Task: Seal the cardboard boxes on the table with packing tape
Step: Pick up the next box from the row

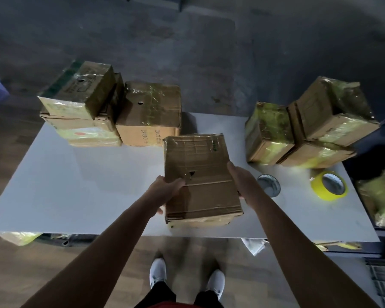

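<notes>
**Now Both Hands Hold the Middle Box**

Head view: Right now the person stands at the near edge of the white counter [53,185] and holds one cardboard box [200,176] in the middle of it. The left hand [167,190] presses the box's left side, thumb on top. The right hand [240,178] presses the right side. So each grip is closed on the box, one from each side. I cannot tell if the box rests on the counter or is lifted a little.

The box top looks closed, with some clear tape on it already. I think the step is to set the box square near the front edge, ready for taping. To do it well, put it down flat, keep the flaps pushed shut, and turn the seam so tape can run straight along it.

The yellow tape roll [329,185] lies near the right edge of the counter, apart from the box. One hand must let go to fetch it. A grey ring [269,185], maybe an empty tape core, lies between the box and the roll; a reaching hand could bump it.

Other boxes are around. A stacked pile [80,107] and a single box [149,114] sit at the far left corner. More taped boxes [302,125] sit at the far right corner, close behind the roll. The middle has room to work.
</notes>
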Available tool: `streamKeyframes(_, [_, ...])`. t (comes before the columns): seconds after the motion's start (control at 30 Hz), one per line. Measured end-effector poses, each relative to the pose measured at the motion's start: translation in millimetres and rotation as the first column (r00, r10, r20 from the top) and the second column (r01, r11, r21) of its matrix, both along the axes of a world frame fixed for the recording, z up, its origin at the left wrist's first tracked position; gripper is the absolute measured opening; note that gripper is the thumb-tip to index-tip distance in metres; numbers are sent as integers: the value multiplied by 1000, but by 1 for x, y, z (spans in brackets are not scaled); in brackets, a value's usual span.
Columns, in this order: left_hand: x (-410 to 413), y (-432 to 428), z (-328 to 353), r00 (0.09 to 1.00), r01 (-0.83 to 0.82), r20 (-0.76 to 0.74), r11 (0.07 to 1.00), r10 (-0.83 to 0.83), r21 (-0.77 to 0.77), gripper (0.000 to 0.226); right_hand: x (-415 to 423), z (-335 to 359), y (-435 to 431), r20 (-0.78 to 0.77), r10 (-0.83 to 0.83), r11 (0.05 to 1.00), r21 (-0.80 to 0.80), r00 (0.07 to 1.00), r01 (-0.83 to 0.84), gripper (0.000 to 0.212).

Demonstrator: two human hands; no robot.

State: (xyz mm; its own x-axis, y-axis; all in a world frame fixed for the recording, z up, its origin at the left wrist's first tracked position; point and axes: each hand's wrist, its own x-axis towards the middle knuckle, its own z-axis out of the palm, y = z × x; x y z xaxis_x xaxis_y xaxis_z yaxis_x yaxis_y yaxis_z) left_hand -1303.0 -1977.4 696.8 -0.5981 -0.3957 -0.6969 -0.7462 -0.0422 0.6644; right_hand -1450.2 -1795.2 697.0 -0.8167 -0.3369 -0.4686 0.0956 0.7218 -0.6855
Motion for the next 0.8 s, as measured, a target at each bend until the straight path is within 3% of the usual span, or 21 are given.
streamKeyframes(0.13, [-12, -13, 7, 998, -17, 66, 998, 20, -53, 74, 17, 9, -10, -107, 98, 995, 29, 989, -95, 50])
streamKeyframes(0.27, [-15, -9, 6, 975, -208, -98, 976, 202, -64, 66, 32, 14, -13, -287, 12, 1000, -14, 958, -16, 59])
streamKeyframes(0.4, [-17, 2, 9, 913, -335, -288, 935, 291, -119, 75, 41, 30, -14, -544, -50, 991, -129, 837, -24, 43])
streamKeyframes(0.5, [-16, 2, 9, 857, -392, -377, 919, 351, -38, 74, 43, 47, -22, -577, -44, 984, -165, 816, -64, 32])
streamKeyframes(0.57, [-12, -5, 10, 813, -412, -401, 904, 422, 115, 60, 43, 64, -24, -509, -72, 969, -241, 858, -62, 34])
streamKeyframes(0.67, [1, -23, 4, 839, -265, -357, 882, 410, 389, 54, 38, 96, -19, -369, -8, 924, -357, 929, -134, 51])
streamKeyframes(0.73, [13, -32, -4, 876, -37, -390, 845, 285, 534, 71, 35, 112, -19, -276, 24, 859, -486, 961, -161, 46])
streamKeyframes(0.8, [20, -34, -10, 850, 144, -484, 793, 207, 591, 81, 34, 119, -23, -239, -10, 826, -549, 971, -127, 39])
